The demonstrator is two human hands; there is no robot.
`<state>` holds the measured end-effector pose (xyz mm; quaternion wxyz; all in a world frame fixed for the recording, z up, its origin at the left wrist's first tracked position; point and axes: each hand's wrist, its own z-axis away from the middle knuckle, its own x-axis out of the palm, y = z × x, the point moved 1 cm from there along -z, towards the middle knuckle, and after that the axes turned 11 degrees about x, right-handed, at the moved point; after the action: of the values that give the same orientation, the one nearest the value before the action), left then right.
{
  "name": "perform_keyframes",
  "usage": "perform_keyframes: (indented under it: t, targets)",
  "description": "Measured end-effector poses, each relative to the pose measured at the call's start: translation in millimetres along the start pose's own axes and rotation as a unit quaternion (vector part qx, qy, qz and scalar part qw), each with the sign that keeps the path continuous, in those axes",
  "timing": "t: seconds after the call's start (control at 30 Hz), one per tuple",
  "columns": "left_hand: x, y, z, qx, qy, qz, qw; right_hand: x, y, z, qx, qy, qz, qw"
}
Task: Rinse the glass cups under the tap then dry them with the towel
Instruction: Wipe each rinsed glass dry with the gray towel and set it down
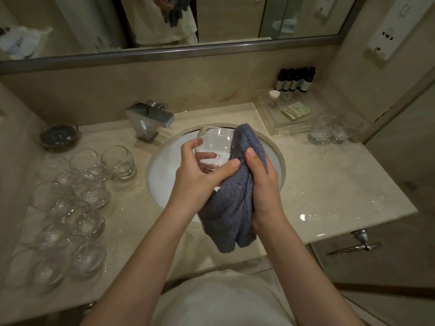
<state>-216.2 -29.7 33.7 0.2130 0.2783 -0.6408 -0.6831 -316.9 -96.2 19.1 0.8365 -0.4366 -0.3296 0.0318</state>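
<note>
Over the white sink [164, 175], my left hand [200, 175] grips a clear round glass cup [215, 143], fingers curled round its far side and thumb across the front. My right hand [261, 184] grips a grey-blue towel [228, 215] and presses it against the cup's right side; the towel's end hangs down over the sink's front rim. Several more glass cups [77, 208] stand on the counter to the left. Two glass cups [329, 131] stand at the right. The chrome tap [150, 118] sits behind the sink at the left, with no water running.
A dark soap dish [58, 137] sits at the back left. A clear tray [284, 114] with sachets and several small dark bottles [295, 80] stands at the back right. A mirror [164, 24] runs along the wall. A chrome handle [360, 243] sticks out under the counter's right edge.
</note>
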Motion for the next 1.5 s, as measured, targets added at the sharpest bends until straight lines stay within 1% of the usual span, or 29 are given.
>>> perform_keyframes:
  t: [0.07,0.13,0.2,0.27,0.3,0.37,0.43,0.5,0.53,0.63,0.67,0.77,0.87,1.0,1.07,1.1,1.13,1.23,1.27,1.3,1.33,1.37,1.4,1.47,1.5]
  targets:
    - [-5.0,-1.6,-2.8,-0.017,-0.01,0.07,0.997,-1.1,0.2,-2.7,-0.002,-0.003,0.005,1.0]
    - [-15.2,-4.1,-5.6,-0.03,-0.022,0.134,0.99,-4.3,-2.3,-4.8,-0.02,0.001,0.037,0.999]
    - [-27.1,-8.5,-9.3,-0.024,-0.031,0.126,0.991,-8.8,-10.3,-6.1,-0.065,-0.019,0.099,0.993]
    - [-37.2,-12.2,-10.4,-0.014,-0.037,0.11,0.993,-13.7,-22.3,-4.3,-0.124,-0.057,0.2,0.97]
    - [-41.1,-13.0,-10.8,-0.016,-0.035,0.123,0.992,-15.6,-28.2,-2.6,-0.142,-0.082,0.248,0.955]
    - [-45.9,-12.0,-13.5,-0.019,-0.019,0.173,0.985,-16.6,-37.2,1.5,-0.135,-0.14,0.323,0.926]
    - [-46.6,-6.8,-17.1,-0.013,0.004,0.21,0.978,-13.4,-36.9,2.8,-0.105,-0.183,0.385,0.898]
    - [-46.3,-2.6,-22.0,-0.017,0.022,0.194,0.981,-7.2,-29.1,2.6,-0.084,-0.196,0.426,0.879]
    - [-46.3,0.3,-23.1,-0.023,0.029,0.161,0.986,-4.2,-24.4,2.0,-0.081,-0.195,0.434,0.876]
    - [-44.8,4.5,-23.3,-0.023,0.033,0.04,0.998,0.7,-16.9,1.6,-0.055,-0.204,0.401,0.891]
    - [-43.7,5.9,-23.6,-0.012,0.034,0.021,0.999,1.6,-15.4,1.2,-0.043,-0.214,0.393,0.893]
    - [-38.4,9.9,-25.9,0.055,0.025,-0.018,0.998,4.3,-9.3,-1.1,-0.018,-0.237,0.391,0.889]
    - [-34.4,12.0,-27.3,0.112,0.016,-0.021,0.993,7.9,-8.9,-1.6,0.028,-0.262,0.332,0.906]
    - [-37.8,7.0,-30.9,0.178,-0.015,0.02,0.984,9.5,-7.9,1.2,0.153,-0.272,0.211,0.926]
    - [-39.1,6.3,-29.9,0.207,-0.032,0.029,0.977,9.4,-6.1,1.3,0.164,-0.27,0.193,0.929]
    - [-40.7,7.1,-29.5,0.199,-0.04,0.026,0.979,9.0,-5.4,0.9,0.149,-0.267,0.2,0.931]
    - [-42.4,8.7,-29.0,0.17,-0.049,0.013,0.984,9.4,-5.7,2.0,0.127,-0.261,0.22,0.932]
    - [-47.3,16.7,-30.2,0.007,-0.055,-0.045,0.997,8.3,-3.4,2.2,0.035,-0.235,0.305,0.922]
    - [-47.0,16.4,-31.3,-0.007,-0.042,-0.064,0.997,10.9,-3.3,4.4,0.02,-0.235,0.323,0.916]
    - [-45.6,15.7,-31.3,0.013,-0.017,-0.075,0.997,11.9,-1.7,5.0,0.019,-0.243,0.325,0.914]
    - [-44.1,14.0,-30.8,0.05,0.014,-0.077,0.996,14.5,-1.9,6.2,0.031,-0.249,0.316,0.915]
    - [-43.3,12.2,-29.9,0.085,0.038,-0.067,0.993,15.2,-2.0,5.6,0.059,-0.259,0.288,0.92]
    - [-43.2,9.1,-29.5,0.115,0.045,-0.049,0.991,15.6,-2.5,4.5,0.105,-0.266,0.245,0.926]
    - [-43.5,0.5,-27.5,0.177,0.014,-0.008,0.984,10.0,-1.4,-0.6,0.206,-0.283,0.136,0.927]
    - [-44.3,-1.8,-26.7,0.206,-0.003,-0.003,0.978,6.9,-0.1,-3.8,0.224,-0.29,0.112,0.924]
